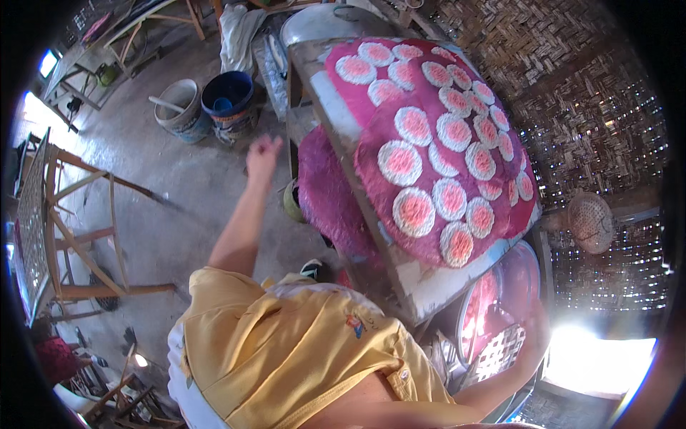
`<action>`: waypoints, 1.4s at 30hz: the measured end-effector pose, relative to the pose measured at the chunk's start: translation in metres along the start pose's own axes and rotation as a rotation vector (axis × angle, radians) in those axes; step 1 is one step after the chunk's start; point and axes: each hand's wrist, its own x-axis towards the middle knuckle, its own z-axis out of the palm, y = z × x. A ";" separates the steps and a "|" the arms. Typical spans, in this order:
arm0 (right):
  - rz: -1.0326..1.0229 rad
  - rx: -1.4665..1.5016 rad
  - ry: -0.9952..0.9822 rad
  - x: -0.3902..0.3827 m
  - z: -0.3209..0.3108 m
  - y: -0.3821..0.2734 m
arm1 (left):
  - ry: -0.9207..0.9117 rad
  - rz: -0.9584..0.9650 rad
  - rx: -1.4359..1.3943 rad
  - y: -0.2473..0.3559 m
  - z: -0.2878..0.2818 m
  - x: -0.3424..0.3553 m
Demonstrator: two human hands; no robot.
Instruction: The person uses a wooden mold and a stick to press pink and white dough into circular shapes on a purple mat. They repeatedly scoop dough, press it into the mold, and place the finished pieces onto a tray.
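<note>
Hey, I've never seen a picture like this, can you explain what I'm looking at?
There's no machine: a person wears a wide fisheye camera on the head, looking down, so straight edges bend. On the table, purple cloth bears many round pink-and-white discs. The left hand is out over the floor, seemingly empty. The right hand is beside a basin with something pink in it, near a white lattice piece; whether it grips that, I can't tell.

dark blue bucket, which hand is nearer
Left: in view, the left hand is just below and right of the dark blue bucket; the right hand is far off, by the white lattice piece.
</note>
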 end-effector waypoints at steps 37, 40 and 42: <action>0.193 0.105 -0.183 -0.280 0.012 0.035 | -0.486 -0.544 -0.575 -0.109 0.014 -0.077; 0.148 0.037 -0.237 -0.274 0.017 0.033 | -0.335 -0.339 -0.390 -0.083 0.014 -0.088; 0.128 0.019 -0.255 -0.271 0.022 0.030 | -0.282 -0.191 -0.478 -0.054 -0.001 -0.100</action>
